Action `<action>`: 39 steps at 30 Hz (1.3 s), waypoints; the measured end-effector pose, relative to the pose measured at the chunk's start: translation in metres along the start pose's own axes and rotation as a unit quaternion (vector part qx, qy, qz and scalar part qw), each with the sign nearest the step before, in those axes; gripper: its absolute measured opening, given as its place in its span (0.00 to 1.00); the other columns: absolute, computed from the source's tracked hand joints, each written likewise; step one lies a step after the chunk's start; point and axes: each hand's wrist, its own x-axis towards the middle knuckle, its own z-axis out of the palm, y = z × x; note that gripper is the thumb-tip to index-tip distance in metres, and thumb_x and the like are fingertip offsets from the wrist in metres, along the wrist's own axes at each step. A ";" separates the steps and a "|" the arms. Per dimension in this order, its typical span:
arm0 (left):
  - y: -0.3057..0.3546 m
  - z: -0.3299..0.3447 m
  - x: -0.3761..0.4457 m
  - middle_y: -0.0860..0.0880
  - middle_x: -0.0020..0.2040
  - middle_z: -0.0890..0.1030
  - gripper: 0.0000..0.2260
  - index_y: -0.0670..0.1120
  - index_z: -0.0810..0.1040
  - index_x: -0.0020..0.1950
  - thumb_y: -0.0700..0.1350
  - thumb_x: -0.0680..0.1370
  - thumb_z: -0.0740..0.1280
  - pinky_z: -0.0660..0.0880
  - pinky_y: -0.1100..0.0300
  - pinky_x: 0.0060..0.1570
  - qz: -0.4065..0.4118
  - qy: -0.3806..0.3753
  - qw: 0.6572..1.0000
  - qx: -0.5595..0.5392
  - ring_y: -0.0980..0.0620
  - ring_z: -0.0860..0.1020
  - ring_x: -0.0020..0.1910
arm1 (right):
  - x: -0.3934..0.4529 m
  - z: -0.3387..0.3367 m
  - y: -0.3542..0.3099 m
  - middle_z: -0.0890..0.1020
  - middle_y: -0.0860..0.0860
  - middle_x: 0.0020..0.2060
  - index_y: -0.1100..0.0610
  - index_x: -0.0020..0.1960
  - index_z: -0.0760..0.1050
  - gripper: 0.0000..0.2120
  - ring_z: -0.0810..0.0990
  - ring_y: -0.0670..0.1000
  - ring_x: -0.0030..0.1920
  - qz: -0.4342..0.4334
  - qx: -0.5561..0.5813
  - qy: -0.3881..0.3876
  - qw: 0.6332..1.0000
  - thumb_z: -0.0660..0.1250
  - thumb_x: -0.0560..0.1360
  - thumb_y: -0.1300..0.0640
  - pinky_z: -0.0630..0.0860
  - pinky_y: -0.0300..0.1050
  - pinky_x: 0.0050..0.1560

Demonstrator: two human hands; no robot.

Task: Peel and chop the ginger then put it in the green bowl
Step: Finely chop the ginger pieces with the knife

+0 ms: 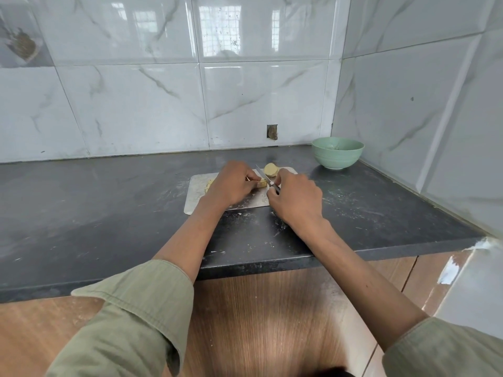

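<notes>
Chopping step, by the look of it. L hand (234,183) pins a ginger piece (261,183) on the board (194,198), fingertips pinching it. R hand (295,200) grips the knife (265,178), blade just at 3 o'clock of that piece. Peeled chunk (270,170) waits at board's 1 o'clock; cut bits at 9. Bowl (337,153) sits at 2 o'clock, apart. Next: slice down, keeping fingertips off the edge.
</notes>
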 end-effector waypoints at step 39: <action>0.000 0.002 0.003 0.49 0.44 0.87 0.07 0.48 0.89 0.51 0.47 0.76 0.78 0.78 0.58 0.47 0.004 0.015 1.000 0.019 0.52 0.82 0.41 | 0.020 0.010 0.001 0.80 0.56 0.48 0.56 0.53 0.76 0.08 0.79 0.61 0.51 -0.035 0.040 -0.079 0.996 0.67 0.75 0.55 0.67 0.47 0.42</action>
